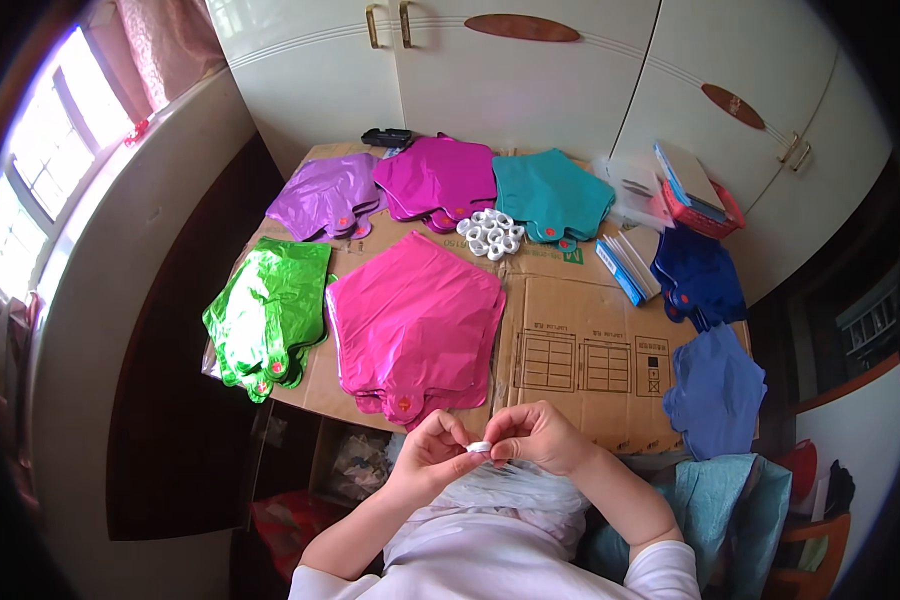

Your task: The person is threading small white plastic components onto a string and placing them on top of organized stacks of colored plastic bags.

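My left hand [432, 452] and my right hand [536, 437] meet just below the front edge of a flattened cardboard sheet [580, 350], both pinching one small white roll of tape [479, 447] between the fingertips. Just beyond my hands lies a stack of flat pink star-shaped foil balloons [415, 320]. A cluster of several more small white tape rolls [490, 232] sits near the middle back of the cardboard.
More flat foil balloon stacks lie on the cardboard: green [267, 315], purple [325, 195], magenta [438, 177], teal [551, 195], dark blue [702, 275] and blue [717, 390]. Blue-edged packets [628, 265] and a red basket [705, 205] sit back right. White cupboard doors [530, 80] stand behind.
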A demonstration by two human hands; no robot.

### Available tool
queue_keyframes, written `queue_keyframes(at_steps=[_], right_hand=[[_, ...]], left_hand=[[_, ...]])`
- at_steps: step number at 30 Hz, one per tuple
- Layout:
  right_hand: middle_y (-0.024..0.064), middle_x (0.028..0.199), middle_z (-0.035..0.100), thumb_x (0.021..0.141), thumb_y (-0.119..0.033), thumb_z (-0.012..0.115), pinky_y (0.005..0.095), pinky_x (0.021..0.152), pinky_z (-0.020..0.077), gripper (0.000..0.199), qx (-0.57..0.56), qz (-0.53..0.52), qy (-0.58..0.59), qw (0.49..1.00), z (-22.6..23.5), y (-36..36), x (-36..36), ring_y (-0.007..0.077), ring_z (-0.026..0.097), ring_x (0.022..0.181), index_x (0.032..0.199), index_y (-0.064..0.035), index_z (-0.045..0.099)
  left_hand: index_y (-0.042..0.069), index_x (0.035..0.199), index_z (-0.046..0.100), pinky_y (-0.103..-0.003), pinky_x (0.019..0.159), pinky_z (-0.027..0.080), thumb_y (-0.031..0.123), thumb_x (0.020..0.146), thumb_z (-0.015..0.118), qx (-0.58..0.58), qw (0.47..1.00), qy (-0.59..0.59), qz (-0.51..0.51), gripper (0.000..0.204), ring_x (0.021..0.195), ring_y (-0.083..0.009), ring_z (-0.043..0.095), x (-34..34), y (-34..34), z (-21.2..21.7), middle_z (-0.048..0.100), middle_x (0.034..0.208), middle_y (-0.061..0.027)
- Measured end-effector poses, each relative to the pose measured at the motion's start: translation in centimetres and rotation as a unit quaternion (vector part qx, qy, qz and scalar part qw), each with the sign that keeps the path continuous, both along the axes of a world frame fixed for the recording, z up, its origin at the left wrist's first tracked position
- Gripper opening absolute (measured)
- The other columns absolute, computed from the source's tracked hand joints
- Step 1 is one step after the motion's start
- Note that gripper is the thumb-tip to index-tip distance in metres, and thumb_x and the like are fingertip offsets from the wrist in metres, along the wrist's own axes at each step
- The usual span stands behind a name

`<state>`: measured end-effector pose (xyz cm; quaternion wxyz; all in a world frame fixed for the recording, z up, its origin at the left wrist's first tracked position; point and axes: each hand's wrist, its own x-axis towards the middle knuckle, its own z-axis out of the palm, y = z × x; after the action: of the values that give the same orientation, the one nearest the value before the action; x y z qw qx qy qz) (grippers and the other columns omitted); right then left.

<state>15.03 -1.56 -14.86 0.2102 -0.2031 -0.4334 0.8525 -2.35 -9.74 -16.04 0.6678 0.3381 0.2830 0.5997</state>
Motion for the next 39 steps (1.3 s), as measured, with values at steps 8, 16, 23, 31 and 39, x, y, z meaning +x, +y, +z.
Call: queue_keyframes(at_steps=[8,16,23,31,39], right_hand=[[0.0038,0.082,0.061,0.075,0.002,0.068,0.0201,0.064,0.048,0.01,0.164,-0.135,-0.08,0.974,0.3,-1.0,-0.9,0.008,0.058,0.072,0.084,0.0015,0.063],[0.0034,0.08,0.063,0.076,-0.003,0.067,0.0233,0.06,0.0481,0.008,0.312,-0.229,-0.082,0.918,-0.3,-0.3,-1.8,0.0086,0.059,0.07,0.084,-0.0019,0.065],[0.0064,0.078,0.064,0.074,-0.005,0.07,0.0245,0.057,0.0468,0.012,0.525,-0.254,-0.2,0.787,2.3,-0.5,-2.4,0.0143,0.059,0.064,0.085,-0.0039,0.065],[0.0047,0.075,0.064,0.072,-0.005,0.071,0.0238,0.053,0.0453,0.012,0.461,-0.258,-0.212,0.822,2.3,-0.9,-2.3,0.0108,0.058,0.06,0.082,-0.0051,0.066],[0.0024,0.076,0.061,0.07,-0.004,0.072,0.023,0.055,0.0457,0.015,0.475,-0.23,-0.222,0.82,2.0,0.0,-2.2,0.009,0.058,0.065,0.083,-0.0067,0.067]], left_hand=[[0.004,0.091,0.044,-0.024,0.076,0.044,-0.007,0.079,0.061,0.007,0.998,-0.003,0.07,0.024,0.088,-0.0107,0.055,0.5,0.5,-0.8,0.057,0.094,-0.0076],[0.0,0.097,0.05,-0.023,0.075,0.046,-0.005,0.077,0.063,0.069,0.959,0.204,0.186,0.025,0.087,-0.0117,0.058,0.8,1.8,-0.2,0.06,0.092,-0.0079],[0.001,0.096,0.057,-0.023,0.07,0.048,-0.003,0.073,0.063,0.096,0.895,0.367,0.232,0.024,0.081,-0.011,0.061,0.6,2.0,-0.3,0.063,0.082,-0.0054],[-0.002,0.098,0.054,-0.021,0.073,0.046,-0.008,0.073,0.059,0.124,0.855,0.443,0.239,0.026,0.085,-0.0098,0.059,0.3,1.8,-1.0,0.062,0.09,-0.0067],[0.002,0.097,0.057,-0.024,0.069,0.048,-0.004,0.072,0.063,0.119,0.863,0.411,0.268,0.027,0.077,-0.0143,0.062,0.8,1.8,-0.8,0.064,0.082,-0.006]])
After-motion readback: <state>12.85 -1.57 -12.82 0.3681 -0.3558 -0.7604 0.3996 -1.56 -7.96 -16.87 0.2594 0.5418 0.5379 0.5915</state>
